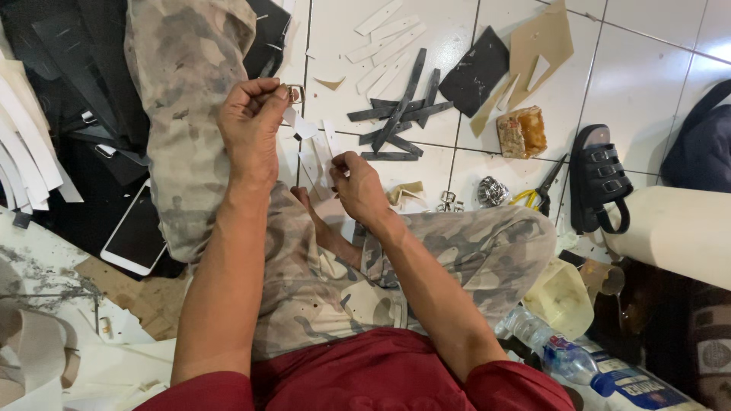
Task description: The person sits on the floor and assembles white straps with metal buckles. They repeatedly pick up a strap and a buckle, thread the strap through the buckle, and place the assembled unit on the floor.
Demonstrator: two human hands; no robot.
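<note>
I sit on a white tiled floor in camouflage trousers. My left hand (pixel 251 122) is raised with its fingers pinched on a small metal buckle (pixel 295 93) and the end of a white strap (pixel 304 128). My right hand (pixel 358 185) is lower and to the right, pinching the other white strap piece (pixel 330 144) that hangs between the hands. Both hands are over my bent knees.
Black straps (pixel 400 114) and white strips (pixel 384 38) lie on the tiles ahead. Yellow-handled scissors (pixel 542 190), a black sandal (pixel 599 179), a brown block (pixel 522 132), metal buckles (pixel 492 191), a phone (pixel 137 232) and a plastic bottle (pixel 556 352) surround me.
</note>
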